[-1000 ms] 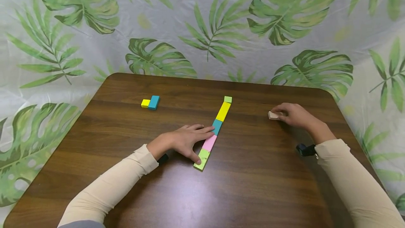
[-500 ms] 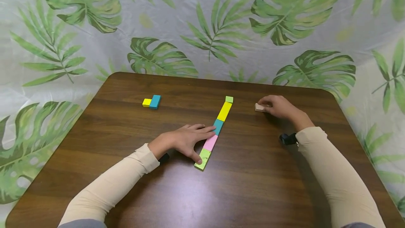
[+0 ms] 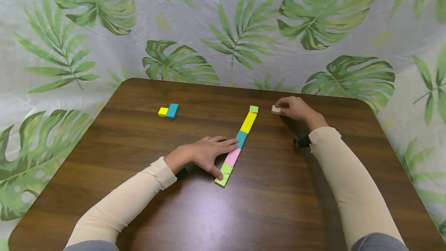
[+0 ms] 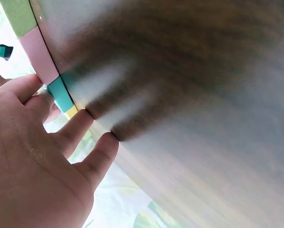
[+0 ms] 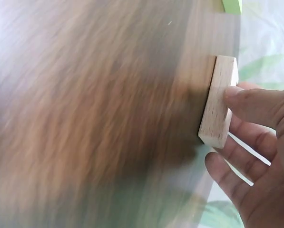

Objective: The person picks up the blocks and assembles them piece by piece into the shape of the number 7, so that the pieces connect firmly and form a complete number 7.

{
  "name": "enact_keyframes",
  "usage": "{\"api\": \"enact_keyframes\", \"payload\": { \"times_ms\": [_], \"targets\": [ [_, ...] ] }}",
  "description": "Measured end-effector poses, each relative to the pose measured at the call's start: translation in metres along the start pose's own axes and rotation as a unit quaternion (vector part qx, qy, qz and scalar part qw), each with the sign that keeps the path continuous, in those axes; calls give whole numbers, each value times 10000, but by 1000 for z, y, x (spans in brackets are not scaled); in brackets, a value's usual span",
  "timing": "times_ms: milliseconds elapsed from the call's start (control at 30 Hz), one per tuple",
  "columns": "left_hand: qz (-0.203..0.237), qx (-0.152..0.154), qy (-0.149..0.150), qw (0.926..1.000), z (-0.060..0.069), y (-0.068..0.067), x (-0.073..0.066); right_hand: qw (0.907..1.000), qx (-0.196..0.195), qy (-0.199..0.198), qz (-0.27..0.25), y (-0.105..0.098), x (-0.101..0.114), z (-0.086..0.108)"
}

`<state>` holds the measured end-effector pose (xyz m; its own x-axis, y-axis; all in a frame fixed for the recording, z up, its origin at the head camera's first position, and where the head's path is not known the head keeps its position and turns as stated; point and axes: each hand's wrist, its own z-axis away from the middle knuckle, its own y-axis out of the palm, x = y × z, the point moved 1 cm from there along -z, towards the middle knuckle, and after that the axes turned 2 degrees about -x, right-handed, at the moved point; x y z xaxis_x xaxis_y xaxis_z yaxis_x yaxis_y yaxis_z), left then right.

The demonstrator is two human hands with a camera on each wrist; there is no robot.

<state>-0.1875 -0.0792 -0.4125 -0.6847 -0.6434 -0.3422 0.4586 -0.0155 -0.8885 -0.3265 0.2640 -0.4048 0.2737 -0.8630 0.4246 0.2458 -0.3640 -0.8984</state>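
My L grip [image 3: 203, 155] was spread wide against the block row [image 3: 234, 157] on the bench [image 3: 265, 208], prob to keep it straight. R grip [image 3: 296, 108] pinched the wood block [image 5: 216, 105] near the far green block [image 3: 254, 109], thumb vs fingers for control imo.

Eight blocks [image 3: 249, 122], one table [image 3: 278, 204] before you
You have two green blocks [image 3: 227, 171], two yellow blocks [image 3: 162, 112], two blue blocks [image 3: 172, 110], one pink block [image 3: 232, 157], one wooden block [image 5: 216, 107].

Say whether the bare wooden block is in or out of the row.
Out: tabletop shows between the bare wooden block, pinched by the right hand, and the row's far green block.
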Motion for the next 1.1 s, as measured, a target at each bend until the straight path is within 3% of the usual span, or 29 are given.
{"api": "enact_keyframes", "payload": {
  "times_ms": [300, 567, 1100],
  "targets": [
    [58, -9, -45, 10000, 2, 2, 1, 9998, 30, 62, -165, 6, 15, -19],
    [31, -45, -5, 10000, 1, 2, 1, 9987, -25, 350, -378, 10, 20, -26],
    [53, 16, 4, 10000, 1, -1, 0, 9959, 4, 331, -842, 15, 25, -49]
  ]
}}
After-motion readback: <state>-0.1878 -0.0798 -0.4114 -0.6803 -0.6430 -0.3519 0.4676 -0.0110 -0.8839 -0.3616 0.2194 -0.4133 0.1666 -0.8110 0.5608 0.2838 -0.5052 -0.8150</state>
